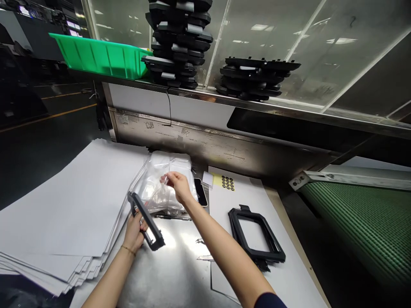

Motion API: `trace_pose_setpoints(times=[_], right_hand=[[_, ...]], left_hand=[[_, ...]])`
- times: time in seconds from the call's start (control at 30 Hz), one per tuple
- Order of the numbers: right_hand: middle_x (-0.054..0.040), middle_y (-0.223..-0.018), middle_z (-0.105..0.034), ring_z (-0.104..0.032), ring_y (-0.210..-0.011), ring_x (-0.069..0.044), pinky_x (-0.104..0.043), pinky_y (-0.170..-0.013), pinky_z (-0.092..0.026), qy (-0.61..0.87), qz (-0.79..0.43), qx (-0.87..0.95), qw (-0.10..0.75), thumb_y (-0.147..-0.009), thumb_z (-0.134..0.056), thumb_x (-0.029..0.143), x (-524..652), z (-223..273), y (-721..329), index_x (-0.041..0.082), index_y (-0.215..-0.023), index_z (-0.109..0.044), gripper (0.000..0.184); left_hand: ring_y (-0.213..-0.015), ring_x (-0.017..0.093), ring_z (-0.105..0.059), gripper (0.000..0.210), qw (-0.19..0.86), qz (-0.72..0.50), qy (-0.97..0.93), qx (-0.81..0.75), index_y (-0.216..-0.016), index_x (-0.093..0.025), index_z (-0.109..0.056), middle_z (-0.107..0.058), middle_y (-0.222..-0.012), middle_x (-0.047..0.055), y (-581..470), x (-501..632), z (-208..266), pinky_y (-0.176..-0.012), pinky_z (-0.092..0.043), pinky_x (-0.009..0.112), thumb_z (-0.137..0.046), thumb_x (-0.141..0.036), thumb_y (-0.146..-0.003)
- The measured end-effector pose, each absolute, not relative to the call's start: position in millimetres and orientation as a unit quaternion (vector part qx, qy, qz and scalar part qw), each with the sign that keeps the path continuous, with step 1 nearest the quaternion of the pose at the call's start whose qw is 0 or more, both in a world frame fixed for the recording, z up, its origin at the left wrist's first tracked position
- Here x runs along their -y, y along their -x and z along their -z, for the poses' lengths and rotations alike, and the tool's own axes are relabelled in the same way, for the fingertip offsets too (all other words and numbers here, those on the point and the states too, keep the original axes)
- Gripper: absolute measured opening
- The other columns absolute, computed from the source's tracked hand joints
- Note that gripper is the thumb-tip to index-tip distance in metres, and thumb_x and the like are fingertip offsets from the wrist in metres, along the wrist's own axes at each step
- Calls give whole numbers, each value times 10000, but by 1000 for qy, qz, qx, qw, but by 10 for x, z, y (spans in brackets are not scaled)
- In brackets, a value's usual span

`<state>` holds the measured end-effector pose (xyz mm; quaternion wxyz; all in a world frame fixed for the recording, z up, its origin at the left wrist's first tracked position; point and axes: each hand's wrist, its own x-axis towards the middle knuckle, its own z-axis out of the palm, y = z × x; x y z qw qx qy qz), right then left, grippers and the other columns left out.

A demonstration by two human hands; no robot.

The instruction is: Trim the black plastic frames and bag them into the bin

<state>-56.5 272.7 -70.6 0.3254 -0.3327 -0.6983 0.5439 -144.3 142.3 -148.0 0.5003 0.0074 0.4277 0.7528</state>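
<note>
My left hand point(135, 231) grips a black plastic frame point(146, 220), tilted on edge above the metal table point(163, 261). With fingertips pinched, my right hand point(176, 184) holds the edge of a clear plastic bag point(162, 192) over a pile of clear plastic bags point(173, 160). Part of the bag stretches down toward the held frame; whether they touch I cannot tell. More black frames point(239, 231) lie stacked on white sheets to the right of my right forearm.
A stack of large white sheets point(70, 201) covers the left side. Behind the pile lies a phone point(201, 192), near a yellow sticker sheet point(226, 182). On the shelf stand a green bin point(102, 57) and stacked black parts point(180, 47). A green conveyor belt point(362, 231) runs at right.
</note>
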Motion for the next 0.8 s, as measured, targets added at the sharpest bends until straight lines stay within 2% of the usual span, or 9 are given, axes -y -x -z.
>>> trace_pose_setpoints(times=[0.13, 0.33, 0.4, 0.5, 0.57, 0.63, 0.7, 0.8], right_hand=[[-46, -916, -544, -552, -754, -130, -304, -654, -476, 308, -579, 652, 379, -859, -428, 313, -2732, 418, 370, 119, -1001, -495, 249], [0, -753, -545, -528, -627, -89, -246, -578, -459, 276, -607, 656, 353, -830, -487, 256, -2383, 457, 295, 105, -822, -535, 159], [10, -712, -544, -526, -618, -87, -247, -586, -453, 257, -616, 667, 331, -818, -505, 250, -2157, 526, 326, 104, -761, -542, 162], [30, -629, -535, -512, -584, -84, -248, -589, -438, 222, -635, 680, 291, -766, -570, 241, -1763, 593, 327, 107, -671, -549, 166], [38, -567, -525, -488, -551, -83, -245, -589, -421, 201, -655, 677, 269, -686, -642, 232, -1541, 594, 264, 119, -612, -558, 159], [31, -538, -534, -475, -547, -93, -250, -600, -408, 181, -686, 659, 248, -591, -703, 228, -1404, 557, 149, 138, -567, -567, 165], [13, -568, -554, -488, -570, -110, -265, -616, -406, 166, -730, 620, 234, -570, -708, 286, -1357, 497, 2, 154, -577, -557, 201], [29, -587, -491, -477, -551, -99, -263, -592, -411, 156, -800, 530, 235, -660, -595, 447, -1384, 417, -201, 182, -656, -460, 298]], left_hand=[[-306, -11, -298, 41, 474, -761, -54, -439, -811, -118, -532, -501, -592, -73, 1460, -1369, 1435, -247, -246, 111, -511, -130, -777], [-308, -14, -310, 103, 385, -792, -101, -463, -881, -120, -536, -530, -625, -61, 1427, -1027, 1039, -250, -266, 108, -504, -138, -785], [-308, -18, -306, 116, 407, -779, -120, -462, -893, -122, -537, -548, -661, -50, 1334, -916, 911, -248, -262, 107, -509, -148, -783], [-293, -13, -284, 75, 459, -750, -134, -458, -843, -118, -543, -474, -544, -88, 1178, -783, 778, -243, -238, 108, -511, -145, -781], [-288, -8, -287, 18, 481, -731, -126, -468, -774, -115, -539, -417, -480, -110, 1111, -678, 718, -245, -239, 107, -522, -114, -768], [-284, -11, -279, 50, 492, -715, -113, -483, -711, -113, -528, -414, -471, -112, 1092, -529, 677, -244, -235, 105, -531, -91, -756], [-279, -17, -245, 83, 487, -710, -103, -498, -677, -112, -517, -418, -481, -110, 1108, -334, 666, -239, -215, 105, -528, -94, -757], [-277, -17, -210, 69, 438, -721, -89, -529, -696, -117, -524, -383, -460, -120, 1134, 7, 728, -242, -193, 106, -524, -122, -765]])
